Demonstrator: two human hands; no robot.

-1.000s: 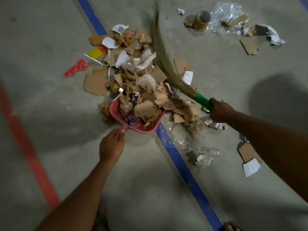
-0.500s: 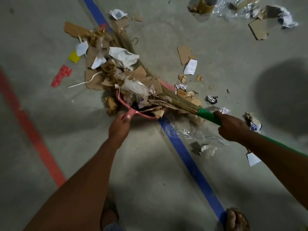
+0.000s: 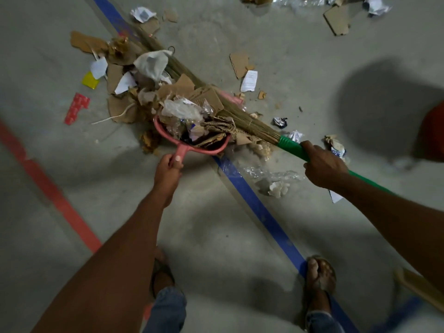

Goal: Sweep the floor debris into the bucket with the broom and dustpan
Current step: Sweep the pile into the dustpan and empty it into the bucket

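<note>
A red floor stripe (image 3: 60, 200) runs diagonally at the left, with a red plastic scrap (image 3: 77, 108) and a yellow scrap (image 3: 90, 80) lying on the floor to its right. The debris pile (image 3: 206, 97) of torn cardboard, paper and plastic film sits at centre, its near part heaped in the pink dustpan (image 3: 168, 138). The left hand (image 3: 168, 169) grips the dustpan's handle, fingers curled round it. The broom (image 3: 242, 120) lies low across the pile, bristles over the dustpan's right side. A blue floor stripe (image 3: 264, 212) passes beneath. Well apart from the left, the right hand (image 3: 323, 167) clamps the broom's green handle (image 3: 292, 147) just behind the bristles.
</note>
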